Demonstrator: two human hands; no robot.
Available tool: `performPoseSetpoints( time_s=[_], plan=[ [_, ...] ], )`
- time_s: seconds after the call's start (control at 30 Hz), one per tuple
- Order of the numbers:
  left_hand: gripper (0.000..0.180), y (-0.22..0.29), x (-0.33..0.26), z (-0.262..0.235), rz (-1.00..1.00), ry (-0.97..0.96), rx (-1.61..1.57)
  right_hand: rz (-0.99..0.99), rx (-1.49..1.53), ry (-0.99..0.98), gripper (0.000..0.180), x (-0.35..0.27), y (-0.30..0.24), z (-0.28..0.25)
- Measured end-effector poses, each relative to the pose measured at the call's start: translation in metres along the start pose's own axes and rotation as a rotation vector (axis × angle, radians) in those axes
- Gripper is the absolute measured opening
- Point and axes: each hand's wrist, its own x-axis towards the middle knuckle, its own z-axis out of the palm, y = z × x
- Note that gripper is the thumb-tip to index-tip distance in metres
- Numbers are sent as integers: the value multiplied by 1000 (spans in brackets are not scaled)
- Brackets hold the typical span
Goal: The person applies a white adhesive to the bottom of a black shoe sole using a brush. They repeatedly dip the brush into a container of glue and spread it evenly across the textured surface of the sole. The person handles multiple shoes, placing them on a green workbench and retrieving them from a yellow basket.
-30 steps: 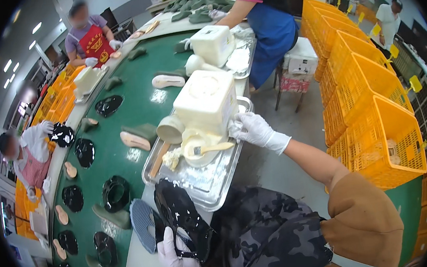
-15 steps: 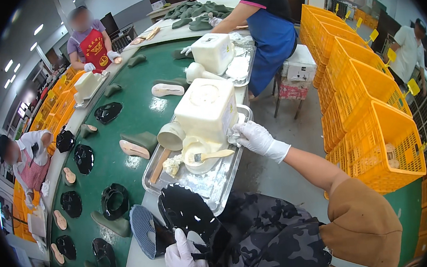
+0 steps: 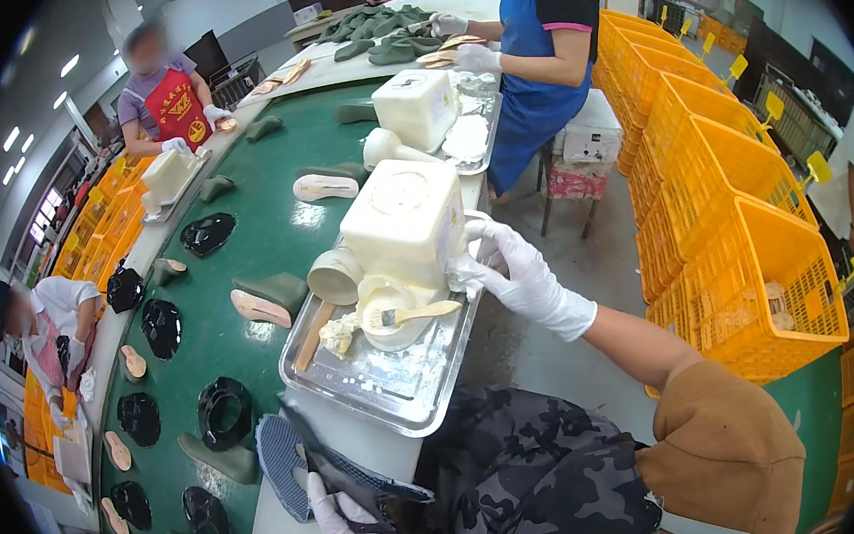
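Observation:
My left hand (image 3: 352,529), in a white glove, is closed on a shoe upper (image 3: 373,472) at the near table edge; its blue-grey inner side shows. Against it rests a ribbed blue-grey piece (image 3: 284,469). My gloved right hand (image 3: 539,288) pinches a crumpled white cloth (image 3: 463,276) beside a cream plastic container (image 3: 398,214). That container stands upturned on a metal tray (image 3: 414,419). A brush (image 3: 416,313) lies across a cup-shaped opening (image 3: 392,335) at its foot. A wooden stick (image 3: 315,338) and a whitish lump (image 3: 338,336) are on the tray too.
Glossy black uppers (image 3: 225,411), pale soles (image 3: 118,450) and green shoe lasts (image 3: 219,458) lie on the green belt (image 3: 273,219) to the left. Ahead stands another container (image 3: 414,107). Yellow crates (image 3: 739,283) line the right. A co-worker in a blue apron (image 3: 523,89) sits beyond.
My left hand has lowered and turned the upper from its glossy black face to its blue-grey side. My right hand stays near the container, its fingers more curled. The blue-aproned co-worker has straightened up.

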Motion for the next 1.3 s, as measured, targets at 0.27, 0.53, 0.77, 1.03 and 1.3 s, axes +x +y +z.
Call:
performPoseSetpoints(
  time_s=[0.27,0.53,0.77,1.03,1.3],
  plan=[
    [42,43,16,21,-297,264,-599,413,565,-817,30,-62,-87,30],
    [44,-4,-11,3,-26,203,-3,926,1133,-1110,74,-127,-93,84],
    [51,-15,-22,2,-15,165,-203,984,1177,-1153,83,-126,-102,92],
    [48,-12,-29,8,87,55,-170,885,1295,-1034,84,-151,-83,110],
    [27,-5,-30,19,25,60,-107,746,1367,-798,90,-139,-98,104]
  ],
)
